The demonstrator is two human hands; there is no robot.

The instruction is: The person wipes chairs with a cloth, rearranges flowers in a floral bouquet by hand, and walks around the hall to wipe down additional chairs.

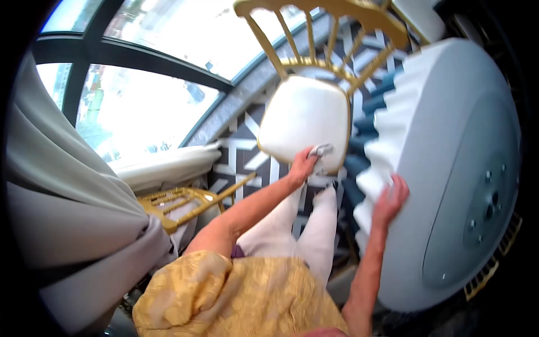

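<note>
A gold-patterned top [252, 292] is filling the bottom. The left hand [303, 165], fingers curled, is gripping a small grey object [320, 150], seemingly metallic though blurred, over the chair's white seat [306, 115], upper centre; the right hand [389, 201], half-open, is touching the draped table [441, 163], right. Windows [163, 28] are glaring upper left.

left hand [303, 167] reaches forward, curled; right hand [391, 200] (also outstretched) has its fingers bent

A pale cloth [418, 151] covers the table [438, 247]; a round disc [469, 185] on it bears small shiny items [488, 176] and a dark object [492, 205].
</note>
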